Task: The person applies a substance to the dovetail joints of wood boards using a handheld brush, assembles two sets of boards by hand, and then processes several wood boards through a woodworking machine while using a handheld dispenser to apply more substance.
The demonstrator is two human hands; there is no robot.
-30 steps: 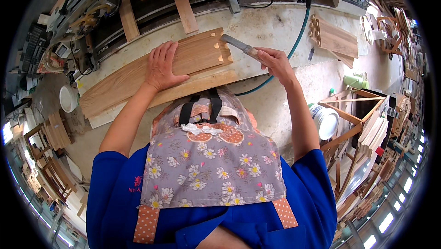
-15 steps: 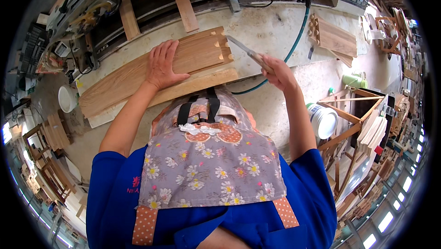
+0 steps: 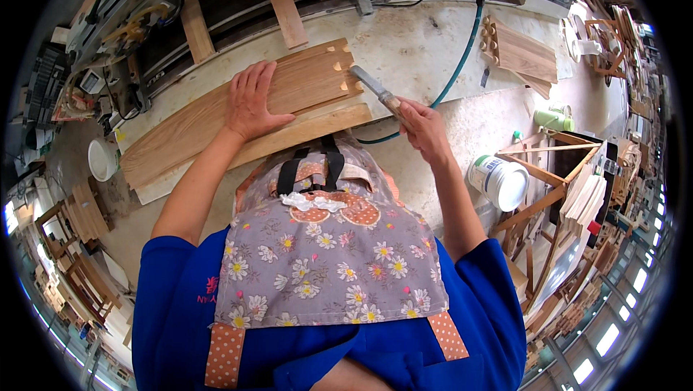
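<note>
**Chisel at the notched end of the board**

On the counter (image 3: 426, 44), dead centre, lies the long wooden board (image 3: 216, 120), and everything is placed off that board. Its notched end, the one on the person's right, is where the action sits: the chisel (image 3: 369, 84) has its blade tip right at those cut-outs, touching or just shy of the wood, hard to call from up here.

Risk first. As I judge it, the tool could skid off the notch if it is pushed at too flat an angle, and the blade would then run along the face of the board toward the hand pressing it down. The board itself could also slide or pivot on the second plank (image 3: 303, 135) beneath it if that pressing hand lets up, and a gouged notch edge would follow.

Now the hands. Right hand (image 3: 422, 127), off the notched end of the board and nearer the person, is curled tight around the chisel handle, fingers together, clamped on it. Left hand (image 3: 249, 102) is spread flat, fingers apart, palm down on the middle of the board, gripping nothing, just pinning it.

Beyond the board's notched end, further right, a green hose (image 3: 455, 73) snakes across the counter, and past that a small stack of notched boards (image 3: 523, 55) waits. Well off toward the person's right stands a white bucket (image 3: 498, 181).
</note>
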